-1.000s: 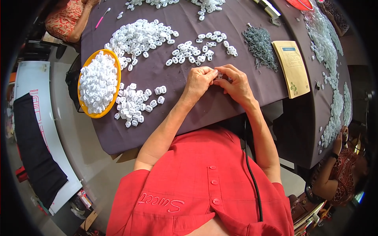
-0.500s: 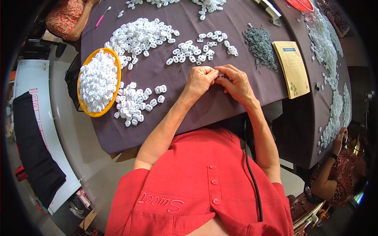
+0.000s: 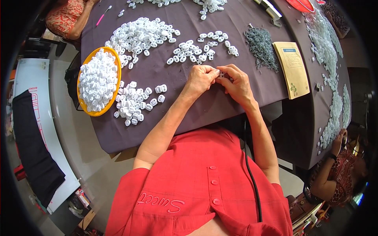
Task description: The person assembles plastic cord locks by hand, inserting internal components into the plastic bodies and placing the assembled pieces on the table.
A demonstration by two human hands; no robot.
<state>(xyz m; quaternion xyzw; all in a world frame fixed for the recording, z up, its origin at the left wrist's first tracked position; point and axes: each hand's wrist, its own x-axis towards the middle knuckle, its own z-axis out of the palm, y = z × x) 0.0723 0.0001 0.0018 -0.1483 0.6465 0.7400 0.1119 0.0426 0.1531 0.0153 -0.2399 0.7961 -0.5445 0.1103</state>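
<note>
Both my hands meet over the dark cloth near the table's front edge. My right hand (image 3: 238,84) is closed in a pinch on a small white two-hole cord lock (image 3: 221,74), mostly covered by the fingers. Against it, the thumb and forefinger of my left hand (image 3: 199,82) are pressed together; what lies between them is hidden. Just beyond my hands is a loose group of white cord locks (image 3: 187,51). Left of my left forearm lies a smaller heap of thicker white cord locks (image 3: 132,103), with a few set apart.
At the left edge stands an orange-rimmed tray (image 3: 119,80) heaped with white pieces. Behind it spreads a large white pile (image 3: 138,35). A heap of thin grey pieces (image 3: 262,45) and a tan paper packet (image 3: 291,70) lie right. Other people sit around the tables.
My hands hold nearly the same place and pinch, with only a slight shift of the fingers. The piles on the table look unchanged.
</note>
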